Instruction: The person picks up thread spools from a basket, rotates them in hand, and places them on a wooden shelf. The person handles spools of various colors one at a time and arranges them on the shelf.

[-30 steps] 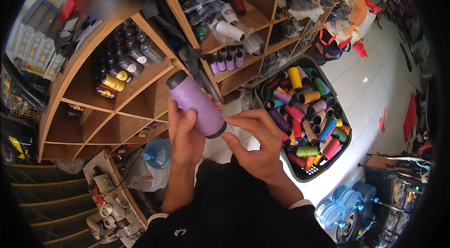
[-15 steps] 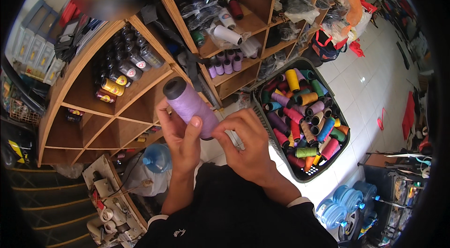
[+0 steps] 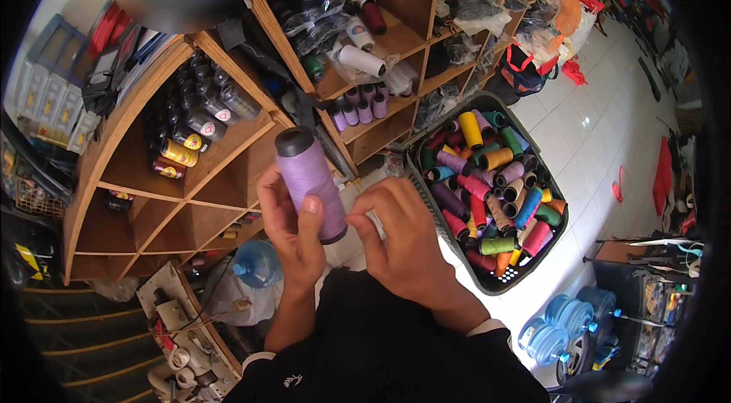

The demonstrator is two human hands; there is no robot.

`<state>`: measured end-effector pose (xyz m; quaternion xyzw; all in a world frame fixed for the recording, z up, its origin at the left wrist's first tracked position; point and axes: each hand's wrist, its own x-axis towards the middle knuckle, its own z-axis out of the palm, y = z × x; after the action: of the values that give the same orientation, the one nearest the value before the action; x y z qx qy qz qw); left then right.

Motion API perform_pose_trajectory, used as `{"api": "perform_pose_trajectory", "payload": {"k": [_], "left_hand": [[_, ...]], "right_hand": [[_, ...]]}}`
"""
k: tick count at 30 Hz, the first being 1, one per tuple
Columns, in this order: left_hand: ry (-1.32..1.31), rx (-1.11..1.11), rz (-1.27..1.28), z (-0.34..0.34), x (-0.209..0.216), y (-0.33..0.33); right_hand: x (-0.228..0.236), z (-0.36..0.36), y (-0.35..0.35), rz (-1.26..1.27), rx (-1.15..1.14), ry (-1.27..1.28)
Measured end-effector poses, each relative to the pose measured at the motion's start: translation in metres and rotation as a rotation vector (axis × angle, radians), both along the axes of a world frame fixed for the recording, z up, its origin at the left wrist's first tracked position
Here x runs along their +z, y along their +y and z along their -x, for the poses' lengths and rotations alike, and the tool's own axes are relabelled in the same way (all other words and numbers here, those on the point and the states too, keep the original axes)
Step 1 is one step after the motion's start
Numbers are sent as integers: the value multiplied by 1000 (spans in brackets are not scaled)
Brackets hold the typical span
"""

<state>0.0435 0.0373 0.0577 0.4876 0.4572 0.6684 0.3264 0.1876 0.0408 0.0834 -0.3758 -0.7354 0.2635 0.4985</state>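
In my left hand (image 3: pixel 293 239) is a cone-shaped spool of light purple thread (image 3: pixel 315 183) with dark ends, held nearly upright with its top leaning left. My thumb lies across its front. Just right of the spool's lower end is my right hand (image 3: pixel 400 243), thumb and index finger pressed together. Whatever sits in that pinch is too fine to make out. To the right on the floor, a dark basket (image 3: pixel 495 290) is heaped with spools of many colours (image 3: pixel 499 188).
Wooden shelves (image 3: pixel 221 163) ahead and left hold dark spools (image 3: pixel 204 123) and smaller purple spools (image 3: pixel 358 111). A blue water bottle (image 3: pixel 257 263) stands by a sewing machine (image 3: pixel 173 311) at lower left. More water bottles (image 3: pixel 544 338) are at lower right, on white floor tiles (image 3: pixel 594 144).
The purple spool has tipped more upright. My right fingertips have shifted slightly away from its lower end, still pinched. The view has turned a little.
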Motion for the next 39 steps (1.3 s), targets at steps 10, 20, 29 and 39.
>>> {"api": "perform_pose_trajectory", "payload": {"k": [10,20,29,39], "left_hand": [[-219,-74,43,7,3,2],[-186,-91,42,5,5,1],[-314,-221,61,1,19,4],[-353,-101,80,4,16,-1]], "right_hand": [[6,2,-4,25,1,138],[-7,8,2,-60,27,131],[-22,11,5,297,68,503],[-17,20,-2,-189,-13,137]]}}
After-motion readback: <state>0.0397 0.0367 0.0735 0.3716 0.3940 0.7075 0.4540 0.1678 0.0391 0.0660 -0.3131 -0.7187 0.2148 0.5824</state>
